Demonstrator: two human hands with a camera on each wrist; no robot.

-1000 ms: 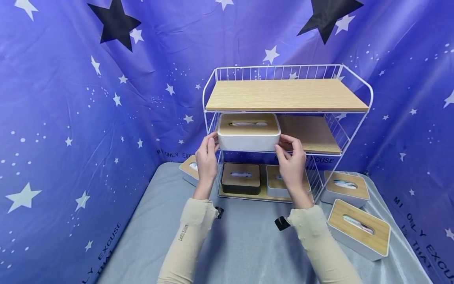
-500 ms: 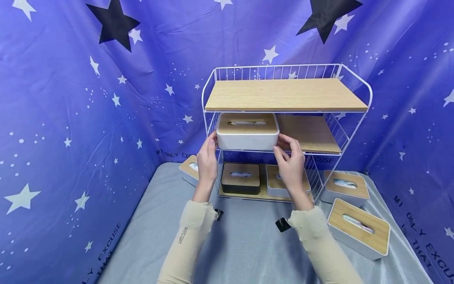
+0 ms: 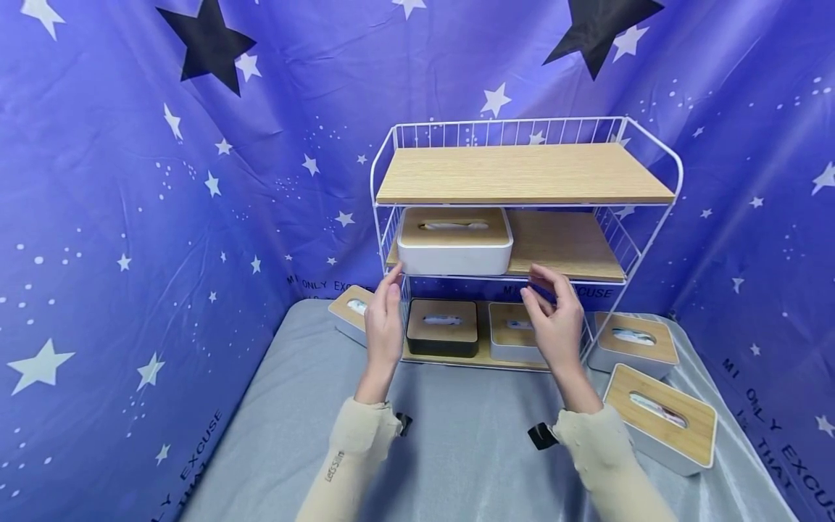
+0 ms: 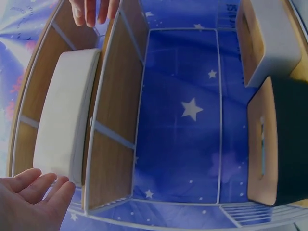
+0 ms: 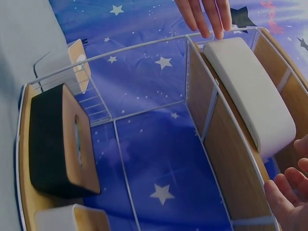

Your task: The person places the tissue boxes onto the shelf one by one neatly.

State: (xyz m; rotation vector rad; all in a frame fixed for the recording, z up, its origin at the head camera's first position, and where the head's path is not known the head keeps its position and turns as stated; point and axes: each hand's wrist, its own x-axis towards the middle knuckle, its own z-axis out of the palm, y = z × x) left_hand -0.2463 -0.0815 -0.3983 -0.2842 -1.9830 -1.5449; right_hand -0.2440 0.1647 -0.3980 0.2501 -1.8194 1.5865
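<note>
A white tissue box (image 3: 454, 259) with a wood-look lid sits at the left end of the middle shelf (image 3: 564, 246) of a white wire rack. My left hand (image 3: 385, 324) is just below its left front corner, fingers extended and holding nothing. To the right of the box and a little below it, my right hand (image 3: 557, 319) is apart from it, fingers loosely bent with nothing between them. In the left wrist view, the left fingertips (image 4: 36, 185) lie right at the end of the white box (image 4: 65, 118).
On the bottom shelf stand a black tissue box (image 3: 442, 341) and another white one (image 3: 512, 341). Beside the rack lie two tissue boxes (image 3: 633, 344) (image 3: 665, 420) on the right and one (image 3: 350, 312) on the left. The top shelf (image 3: 522, 174) overhangs the middle one.
Both hands have let go of the white tissue box. The right hand has moved right and down, the left hand slightly down. The box stays on the middle shelf.
</note>
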